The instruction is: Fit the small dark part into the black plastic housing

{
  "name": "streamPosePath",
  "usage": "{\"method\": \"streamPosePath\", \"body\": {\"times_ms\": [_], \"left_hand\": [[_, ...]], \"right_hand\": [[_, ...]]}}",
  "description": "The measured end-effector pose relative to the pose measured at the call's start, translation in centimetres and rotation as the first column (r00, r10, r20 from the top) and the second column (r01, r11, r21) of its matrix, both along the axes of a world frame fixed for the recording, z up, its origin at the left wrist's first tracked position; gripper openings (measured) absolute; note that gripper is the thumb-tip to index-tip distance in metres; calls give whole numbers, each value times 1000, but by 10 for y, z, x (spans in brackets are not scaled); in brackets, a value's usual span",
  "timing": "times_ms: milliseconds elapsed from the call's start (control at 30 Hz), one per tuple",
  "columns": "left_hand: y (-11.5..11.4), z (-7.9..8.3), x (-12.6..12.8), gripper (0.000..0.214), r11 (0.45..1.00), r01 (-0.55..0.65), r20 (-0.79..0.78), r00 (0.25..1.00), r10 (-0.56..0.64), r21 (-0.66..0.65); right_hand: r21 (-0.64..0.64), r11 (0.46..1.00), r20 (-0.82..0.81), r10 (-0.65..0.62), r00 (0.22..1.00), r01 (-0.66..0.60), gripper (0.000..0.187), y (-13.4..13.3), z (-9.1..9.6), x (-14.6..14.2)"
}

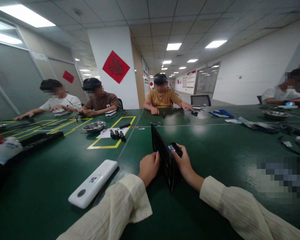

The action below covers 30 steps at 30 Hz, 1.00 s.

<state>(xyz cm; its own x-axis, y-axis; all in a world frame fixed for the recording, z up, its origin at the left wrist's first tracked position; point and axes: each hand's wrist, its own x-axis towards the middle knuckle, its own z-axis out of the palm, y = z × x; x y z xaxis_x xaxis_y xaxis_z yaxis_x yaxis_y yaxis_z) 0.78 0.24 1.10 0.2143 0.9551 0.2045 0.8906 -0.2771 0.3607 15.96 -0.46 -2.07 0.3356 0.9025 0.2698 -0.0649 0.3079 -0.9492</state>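
A black keyboard [161, 146] stands on its edge on the green table [207, 140] in front of me, seen almost end-on. My left hand [148, 166] is curled against its left face, fingers closed on it. My right hand [183, 160] grips its right face, with a small black part [177, 149] under the fingertips. Both sleeves are cream-coloured.
A white power strip [93, 183] lies to my left. Farther left sit a metal bowl [93, 126], small black pieces [116, 134] on paper and another keyboard [41, 140]. Several people sit along the far edge. Another bowl [275, 114] and cables lie at the right.
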Motion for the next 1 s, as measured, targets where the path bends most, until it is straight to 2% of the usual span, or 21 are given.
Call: {"method": "streamPosePath", "body": {"times_ms": [333, 600, 733, 833, 1000], "left_hand": [[3, -3, -1, 65, 997, -32, 14, 999, 33, -77], [5, -4, -2, 54, 998, 9, 13, 1000, -8, -65], [5, -3, -1, 56, 995, -24, 10, 1000, 26, -95], [4, -4, -1, 54, 998, -19, 5, 1000, 19, -67], [3, -6, -1, 40, 1000, -16, 0, 1000, 16, -13]], "right_hand": [[-20, 999, -13, 33, 999, -33, 51, -3, 4, 0], [-29, 999, 11, 36, 999, -35, 52, -1, 0, 2], [-21, 1000, 15, 23, 1000, -23, 51, -2, 1, 2], [-16, 999, 3, 29, 1000, -29, 51, -3, 2, 1], [-18, 999, 2, 28, 1000, -28, 52, -3, 3, 0]]}}
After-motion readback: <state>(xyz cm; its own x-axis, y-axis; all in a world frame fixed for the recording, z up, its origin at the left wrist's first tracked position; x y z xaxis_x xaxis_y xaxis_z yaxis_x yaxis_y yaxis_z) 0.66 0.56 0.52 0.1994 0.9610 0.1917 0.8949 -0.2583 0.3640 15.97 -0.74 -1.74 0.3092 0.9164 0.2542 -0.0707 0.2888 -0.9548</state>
